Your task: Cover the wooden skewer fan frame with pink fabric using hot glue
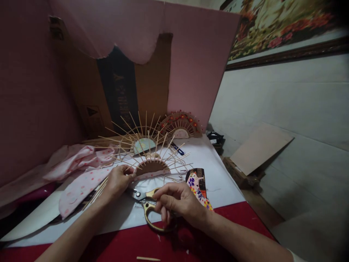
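nearest you, a short stick (148, 258) lies on the red part of the bench (117, 245). beyond it, your right hand (180, 202) curls loosely over the handles of the scissors (146, 206); i cannot tell whether it grips them. your left hand (120, 182) pinches the left end of the brown half-disc (151, 166), which lies ahead of your right hand, thin sticks fanning from its curved edge. behind it sits a green-patterned half-disc (144, 145).
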### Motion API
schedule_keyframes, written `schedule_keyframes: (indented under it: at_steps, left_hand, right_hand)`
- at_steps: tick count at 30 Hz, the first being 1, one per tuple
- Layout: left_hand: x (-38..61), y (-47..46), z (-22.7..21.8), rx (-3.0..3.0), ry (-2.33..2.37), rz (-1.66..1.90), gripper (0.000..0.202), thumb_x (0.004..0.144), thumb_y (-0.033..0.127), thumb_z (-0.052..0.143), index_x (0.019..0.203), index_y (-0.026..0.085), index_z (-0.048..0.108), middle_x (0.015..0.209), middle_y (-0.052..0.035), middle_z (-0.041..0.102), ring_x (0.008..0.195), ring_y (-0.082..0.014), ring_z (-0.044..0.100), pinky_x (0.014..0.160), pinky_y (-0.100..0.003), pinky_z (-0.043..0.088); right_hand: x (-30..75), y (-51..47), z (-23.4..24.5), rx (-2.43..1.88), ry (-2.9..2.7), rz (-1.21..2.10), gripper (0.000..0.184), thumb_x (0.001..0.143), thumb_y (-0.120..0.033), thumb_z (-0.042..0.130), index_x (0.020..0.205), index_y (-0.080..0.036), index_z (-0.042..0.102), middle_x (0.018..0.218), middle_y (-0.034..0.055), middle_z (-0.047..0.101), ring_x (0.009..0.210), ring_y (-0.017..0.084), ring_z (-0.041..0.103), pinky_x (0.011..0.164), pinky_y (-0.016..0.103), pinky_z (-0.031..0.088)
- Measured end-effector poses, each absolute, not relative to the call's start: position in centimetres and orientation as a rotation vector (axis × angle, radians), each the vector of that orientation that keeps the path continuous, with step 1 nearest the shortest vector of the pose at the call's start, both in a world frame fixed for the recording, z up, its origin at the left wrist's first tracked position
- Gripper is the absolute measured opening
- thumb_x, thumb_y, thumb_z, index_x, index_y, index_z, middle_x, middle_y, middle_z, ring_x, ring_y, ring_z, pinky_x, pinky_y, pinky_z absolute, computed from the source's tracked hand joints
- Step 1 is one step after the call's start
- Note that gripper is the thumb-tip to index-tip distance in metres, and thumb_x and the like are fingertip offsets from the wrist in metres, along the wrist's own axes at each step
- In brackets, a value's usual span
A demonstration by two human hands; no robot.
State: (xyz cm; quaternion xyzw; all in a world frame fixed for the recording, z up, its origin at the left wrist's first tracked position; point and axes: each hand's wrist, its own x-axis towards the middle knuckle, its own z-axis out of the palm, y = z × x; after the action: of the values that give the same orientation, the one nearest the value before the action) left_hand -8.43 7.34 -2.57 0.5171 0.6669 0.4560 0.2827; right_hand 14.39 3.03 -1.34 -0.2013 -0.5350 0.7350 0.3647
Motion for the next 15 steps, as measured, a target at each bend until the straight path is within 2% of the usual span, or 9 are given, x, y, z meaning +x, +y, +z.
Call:
schedule_keyframes:
  at_steps: [15]
  left_hand:
    - [-8.48,7.45,-2.75,1.407,1.838,1.209,0.014,0.049,0.028,0.067,0.058,0.018,0.064,0.054,-0.0002,0.064,0.054,-0.017,0.056,0.05,-0.025,0.04]
  right_hand:
    - [14.48,2.92,-1.47,-0.505,-1.382,1.871,0.022,0.076,-0.033,0.068,0.086,-0.013,0.066,0.067,0.0023,0.068,0.045,0.006,0.06,0.042,0.015,0.047]
